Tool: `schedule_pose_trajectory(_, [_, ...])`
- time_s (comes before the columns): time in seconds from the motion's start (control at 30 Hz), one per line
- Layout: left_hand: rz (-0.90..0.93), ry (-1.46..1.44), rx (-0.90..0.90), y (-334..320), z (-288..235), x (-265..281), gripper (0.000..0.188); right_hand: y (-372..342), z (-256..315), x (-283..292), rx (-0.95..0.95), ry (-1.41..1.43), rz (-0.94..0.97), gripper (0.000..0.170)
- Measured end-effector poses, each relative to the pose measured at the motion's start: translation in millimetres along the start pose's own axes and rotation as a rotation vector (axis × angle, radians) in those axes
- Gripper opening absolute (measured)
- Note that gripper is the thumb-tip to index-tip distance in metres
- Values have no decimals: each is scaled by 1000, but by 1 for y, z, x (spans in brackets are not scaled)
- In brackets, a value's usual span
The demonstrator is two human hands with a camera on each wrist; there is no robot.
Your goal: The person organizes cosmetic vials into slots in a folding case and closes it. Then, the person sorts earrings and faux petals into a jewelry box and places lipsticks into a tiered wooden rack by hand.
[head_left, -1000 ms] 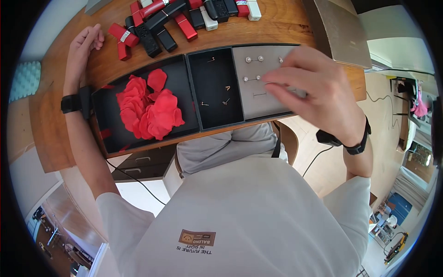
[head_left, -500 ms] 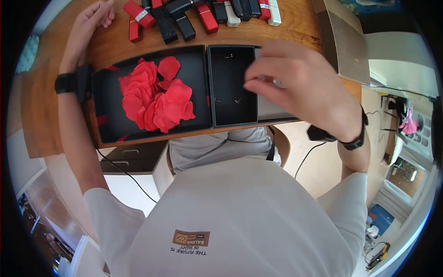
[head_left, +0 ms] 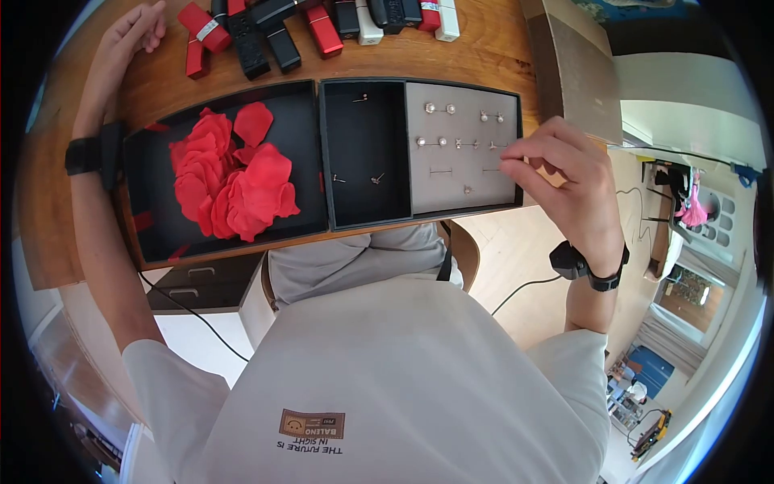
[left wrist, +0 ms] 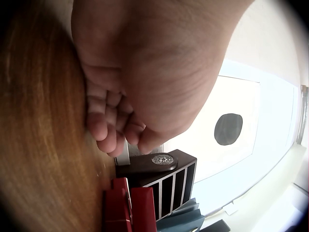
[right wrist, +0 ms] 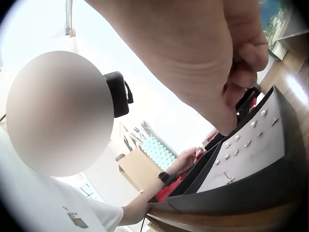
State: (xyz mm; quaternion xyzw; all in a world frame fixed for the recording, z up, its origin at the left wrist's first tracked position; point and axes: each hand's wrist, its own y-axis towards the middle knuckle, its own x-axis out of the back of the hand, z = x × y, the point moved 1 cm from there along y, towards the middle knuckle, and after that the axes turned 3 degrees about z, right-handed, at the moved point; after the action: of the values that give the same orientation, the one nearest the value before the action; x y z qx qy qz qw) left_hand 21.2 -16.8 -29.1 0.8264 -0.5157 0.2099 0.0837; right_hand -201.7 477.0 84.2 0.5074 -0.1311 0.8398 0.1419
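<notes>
My right hand (head_left: 568, 165) is over the right edge of the grey pad (head_left: 435, 198), thumb and index fingertips together as if round something tiny; the piece itself is hidden. In the right wrist view the hand (right wrist: 203, 53) hangs above the pad. Pearl earrings (head_left: 439, 108) and other small studs (head_left: 468, 190) sit in rows on the pad. Several small metal pieces, one of them at the bottom right (head_left: 377, 178), lie in the black middle compartment (head_left: 367, 141). Resting on the table at the far left, my left hand (head_left: 133, 32) has loosely curled fingers and holds nothing (left wrist: 154, 72).
Red petals (head_left: 234, 177) lie in the black tray (head_left: 310, 121) on the left. Behind the boxes are red, black and white lipstick-like tubes (head_left: 324, 32). A brown cardboard box (head_left: 572, 73) stands at the back right, and the wooden table's edge (head_left: 48, 274) runs along the left front.
My right hand moved left over the middle compartment, then back right to the pad's edge. A small gold piece is gone from that compartment. The left hand stays on the table; the head view shifted.
</notes>
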Motion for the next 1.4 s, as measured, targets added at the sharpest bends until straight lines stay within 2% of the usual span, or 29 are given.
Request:
schedule_pose_trajectory(0.1, [-9,9,-22,2,4,0,33,-17,-12,-5,28,36,-56,14])
schedule_pose_trajectory(0.27, [-5,-19,-20,2,2,0,34,-26,-16,-14,193,-16,-52,15])
schedule_pose_trajectory(0.7, [2,-49,-4,3,1,2,33,-10,-10,-33,233,27,-76,11])
schedule_pose_trajectory(0.8, [-24,2,8,2,0,0,34,-9,-7,-38,163,53,-85,10])
schedule_pose_trajectory(0.87, [-16,-13,3,3,2,0,34,-5,-4,-38,92,76,-168,12])
schedule_pose_trajectory(1.17, [-4,-26,-7,3,0,1,33,-10,-5,-34,326,-30,-129,16])
schedule_pose_trajectory(1.4, [-15,-25,0,1,-2,-2,33,-3,-10,-38,303,-24,-142,14])
